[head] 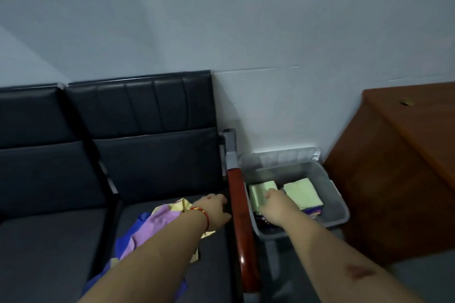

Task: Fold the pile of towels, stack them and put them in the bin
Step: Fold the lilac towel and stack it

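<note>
While the right hand [270, 200] reaches down into the grey plastic bin [341, 206] beside the chair, it rests on the left of two pale green folded towels [258, 193] that top the stacks inside; its fingers are hidden beneath the knuckles, so whether they pinch the cloth or press it flat cannot be told. A second pale green folded towel [304, 193] lies just beside it on the right, over darker folded pieces. The step in hand looks like seating a folded towel on its stack. To do it well, the hand should lower the towel square to the one below, let go only once the edges line up, then smooth it flat so the fold does not spring open. Keeping the two stacks apart and level would leave room for more.

The left hand [218, 209] lies on the dark grey seat cushion [61, 248] near the red-brown wooden armrest [240, 216], fingers apparently loose and holding nothing, though their tips are in shadow. Under its forearm sits the loose pile of unfolded towels [152, 224] in purple, blue and pale yellow, so much of the task remains. A brown wooden cabinet [398, 167] stands right of the bin, against the white wall [270, 32].
</note>
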Available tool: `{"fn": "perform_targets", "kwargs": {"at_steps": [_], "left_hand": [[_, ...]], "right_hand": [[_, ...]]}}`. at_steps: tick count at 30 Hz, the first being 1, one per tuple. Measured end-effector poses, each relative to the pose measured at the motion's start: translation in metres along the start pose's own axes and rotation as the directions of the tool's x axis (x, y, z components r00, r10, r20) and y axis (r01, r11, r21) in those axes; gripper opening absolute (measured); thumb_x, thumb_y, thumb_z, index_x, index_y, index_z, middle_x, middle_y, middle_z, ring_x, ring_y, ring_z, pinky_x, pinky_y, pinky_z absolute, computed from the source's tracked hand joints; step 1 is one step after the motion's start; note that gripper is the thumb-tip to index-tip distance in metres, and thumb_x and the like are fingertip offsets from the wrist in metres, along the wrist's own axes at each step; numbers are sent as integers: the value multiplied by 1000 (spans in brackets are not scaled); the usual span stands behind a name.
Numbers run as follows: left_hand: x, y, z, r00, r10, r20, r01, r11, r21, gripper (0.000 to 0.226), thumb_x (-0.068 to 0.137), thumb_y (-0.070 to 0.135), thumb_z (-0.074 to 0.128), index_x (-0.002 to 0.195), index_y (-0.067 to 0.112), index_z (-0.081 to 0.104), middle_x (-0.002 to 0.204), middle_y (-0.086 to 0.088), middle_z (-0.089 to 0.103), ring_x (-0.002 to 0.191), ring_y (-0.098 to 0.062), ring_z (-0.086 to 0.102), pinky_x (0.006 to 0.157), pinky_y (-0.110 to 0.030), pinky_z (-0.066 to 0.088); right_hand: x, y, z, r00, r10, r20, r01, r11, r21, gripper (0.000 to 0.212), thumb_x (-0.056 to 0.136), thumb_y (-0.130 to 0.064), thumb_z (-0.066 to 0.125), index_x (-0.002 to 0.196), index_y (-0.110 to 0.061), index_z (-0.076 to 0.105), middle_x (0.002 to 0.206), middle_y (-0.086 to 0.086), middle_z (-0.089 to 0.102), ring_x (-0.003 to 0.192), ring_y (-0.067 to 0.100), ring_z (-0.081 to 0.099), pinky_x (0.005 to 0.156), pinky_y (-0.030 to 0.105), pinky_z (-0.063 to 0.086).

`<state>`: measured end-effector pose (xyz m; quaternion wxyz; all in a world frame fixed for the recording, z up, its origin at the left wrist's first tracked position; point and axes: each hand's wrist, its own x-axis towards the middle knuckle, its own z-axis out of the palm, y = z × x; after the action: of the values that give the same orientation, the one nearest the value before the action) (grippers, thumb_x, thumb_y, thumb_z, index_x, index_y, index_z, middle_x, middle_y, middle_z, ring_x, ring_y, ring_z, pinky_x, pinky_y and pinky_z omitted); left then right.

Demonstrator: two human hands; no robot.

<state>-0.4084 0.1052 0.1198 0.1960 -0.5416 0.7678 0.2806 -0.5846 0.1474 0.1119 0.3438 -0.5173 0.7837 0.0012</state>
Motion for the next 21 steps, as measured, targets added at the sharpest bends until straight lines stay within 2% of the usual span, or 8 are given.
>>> {"fn": "perform_targets", "kwargs": {"at_steps": [4, 8, 12, 17, 21], "left_hand": [[-10, -92, -8, 997, -72, 40, 71, 997, 23, 56, 92, 40, 51, 142, 19, 38, 145, -7, 41, 129, -24, 43, 106, -34, 37], [-23, -134, -12, 994, -106, 38, 105, 994, 18, 55, 93, 38, 50, 142, 17, 38, 143, -7, 43, 126, -23, 46, 101, -31, 39], [-36, -146, 0, 994, -106, -9, 106, 994, -16, 50, 94, 39, 48, 138, 16, 43, 136, -6, 49, 120, -20, 51, 99, -30, 42], [-67, -164, 45, 984, -174, 31, 176, 983, -55, 56, 95, 35, 47, 146, 17, 33, 150, -7, 31, 133, -24, 39, 108, -36, 31], [-85, -196, 64, 976, -208, 59, 212, 975, -70, 59, 94, 37, 49, 146, 18, 30, 152, -10, 25, 136, -28, 34, 109, -38, 32]], "right_hand": [[-12, -93, 51, 986, -58, 158, 64, 998, -30, 56, 90, -36, 59, 138, -14, 41, 140, 9, 38, 119, 27, 51, 99, 32, 44], [-29, -135, 68, 979, -73, 189, 84, 995, -53, 57, 90, -37, 59, 140, -17, 41, 141, 8, 35, 119, 25, 51, 98, 33, 44], [-39, -136, 76, 984, -41, 171, 61, 992, -112, 59, 90, -37, 58, 142, -17, 39, 143, 8, 34, 121, 24, 50, 99, 32, 43], [-49, -133, 102, 981, -75, 179, 93, 991, -93, 48, 93, -36, 52, 135, -13, 44, 138, 10, 42, 123, 24, 48, 101, 33, 42], [-55, -136, 133, 981, -50, 188, 63, 996, -65, 48, 92, -37, 55, 133, -15, 46, 134, 9, 44, 111, 23, 56, 94, 32, 47]]}}
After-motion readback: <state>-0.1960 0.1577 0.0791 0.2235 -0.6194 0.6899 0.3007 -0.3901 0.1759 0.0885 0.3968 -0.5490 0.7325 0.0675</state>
